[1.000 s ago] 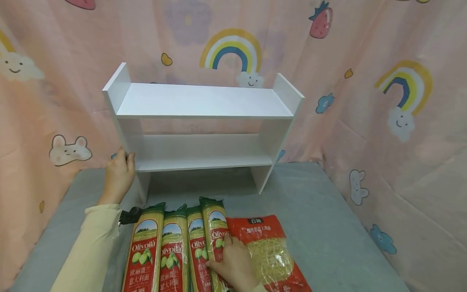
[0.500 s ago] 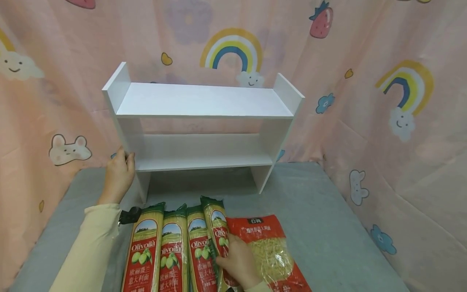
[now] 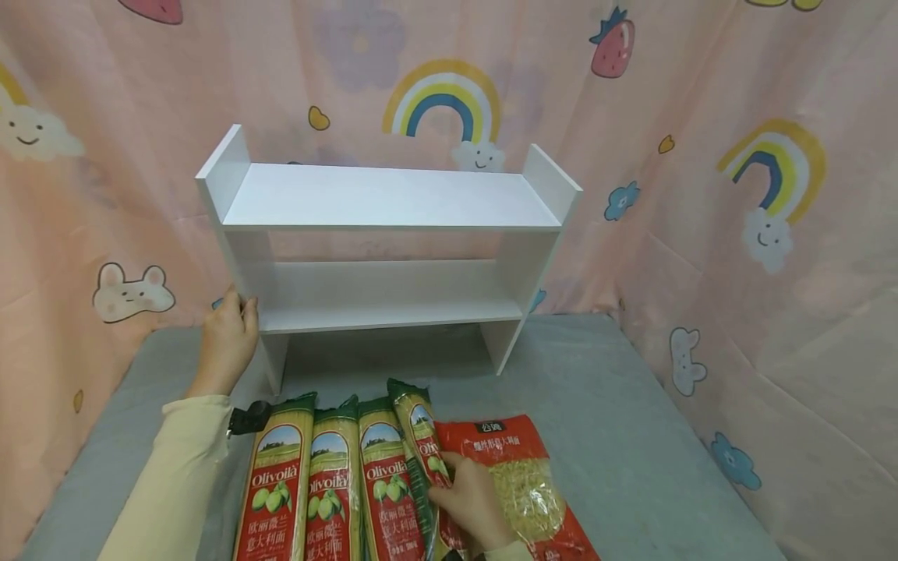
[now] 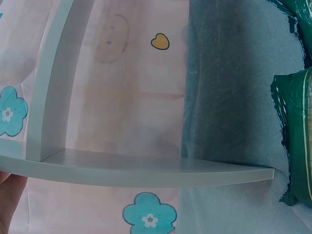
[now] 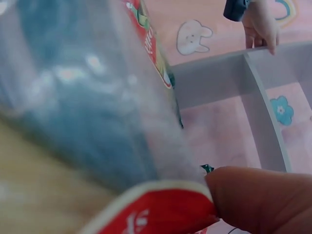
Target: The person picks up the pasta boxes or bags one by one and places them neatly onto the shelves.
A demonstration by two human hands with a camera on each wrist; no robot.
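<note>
My left hand (image 3: 226, 343) grips the left side panel of a white shelf unit (image 3: 393, 196), at the height of its middle board. The right hand (image 3: 473, 502) holds the rightmost long pack of spaghetti (image 3: 423, 432), thumb on its left side; the pack is tilted, showing its narrow edge. In the right wrist view the thumb (image 5: 263, 195) presses against the pack's red wrapper (image 5: 168, 209), blurred and close. Three similar spaghetti packs (image 3: 386, 471) lie side by side to its left. Close on the right lies a red bag of pasta (image 3: 526, 475), partly behind the right hand.
The shelf stands on a grey-blue cloth-covered table (image 3: 596, 436), just behind the packs. A pink curtain (image 3: 666, 70) with printed rainbows hangs behind and to the right. Green pack ends (image 4: 295, 131) lie near the shelf's foot in the left wrist view.
The right hand has moved slightly right and tipped the rightmost spaghetti pack onto its edge, uncovering more of the pack beside it. The left hand keeps its hold on the shelf.
</note>
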